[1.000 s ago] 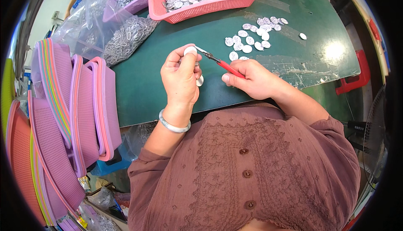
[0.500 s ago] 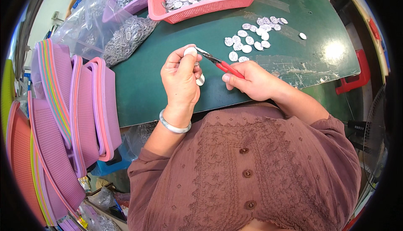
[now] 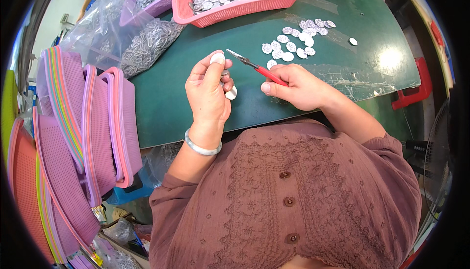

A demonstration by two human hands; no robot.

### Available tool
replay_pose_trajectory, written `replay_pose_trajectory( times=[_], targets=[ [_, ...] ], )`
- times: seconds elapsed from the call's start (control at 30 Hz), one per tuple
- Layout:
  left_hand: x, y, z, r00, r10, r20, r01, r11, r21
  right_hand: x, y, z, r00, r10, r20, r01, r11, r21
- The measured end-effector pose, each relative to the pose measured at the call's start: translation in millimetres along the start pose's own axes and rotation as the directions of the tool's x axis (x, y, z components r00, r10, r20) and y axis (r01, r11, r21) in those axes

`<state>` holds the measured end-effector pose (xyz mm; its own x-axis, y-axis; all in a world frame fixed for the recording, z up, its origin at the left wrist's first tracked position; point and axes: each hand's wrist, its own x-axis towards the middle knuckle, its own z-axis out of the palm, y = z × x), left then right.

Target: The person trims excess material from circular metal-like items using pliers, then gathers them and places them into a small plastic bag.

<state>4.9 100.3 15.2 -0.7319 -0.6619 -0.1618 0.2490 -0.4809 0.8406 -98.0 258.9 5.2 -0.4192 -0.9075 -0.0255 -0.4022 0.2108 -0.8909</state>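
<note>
Pointing up-left, long axis diagonal: pliers (image 3: 250,63) | right hand (image 3: 303,89): fingers gripping them | left hand (image 3: 206,84): fingers pinching disc (image 3: 218,58)

A green worktop (image 3: 164,107) takes up the upper middle, scuffed near its right end and marked with strips of tape (image 3: 316,3) — light falls on it as one white glare (image 3: 391,57). Past that end stands a red plastic stool (image 3: 419,85), with a dark fan (image 3: 435,149) nearby. Pale floor (image 3: 63,7) shows at upper left — bright, beyond the worktop.
</note>
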Motion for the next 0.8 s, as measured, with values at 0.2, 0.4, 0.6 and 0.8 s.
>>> replay_pose_trajectory(
  times=[0.2,0.4,0.6,0.8],
  targets=[
    [-1,-2,-1,1.000,-0.002,0.009,0.002,1.000,-0.006,0,-3,1,0.999,-0.034,-0.004,0.034,0.999,-0.022],
    [-2,-2,-1,1.000,-0.006,0.025,0.007,1.000,-0.017,1,-2,3,1.000,0.010,0.014,-0.009,1.000,-0.022],
    [-3,-3,-2,0.999,-0.001,0.033,0.001,1.000,0.007,1,0,8,0.999,0.031,0.015,-0.032,0.999,0.022],
    [-3,-4,-3,0.999,0.015,0.047,-0.015,1.000,0.005,0,-1,11,0.998,0.064,0.024,-0.066,0.996,0.067]
  ],
)
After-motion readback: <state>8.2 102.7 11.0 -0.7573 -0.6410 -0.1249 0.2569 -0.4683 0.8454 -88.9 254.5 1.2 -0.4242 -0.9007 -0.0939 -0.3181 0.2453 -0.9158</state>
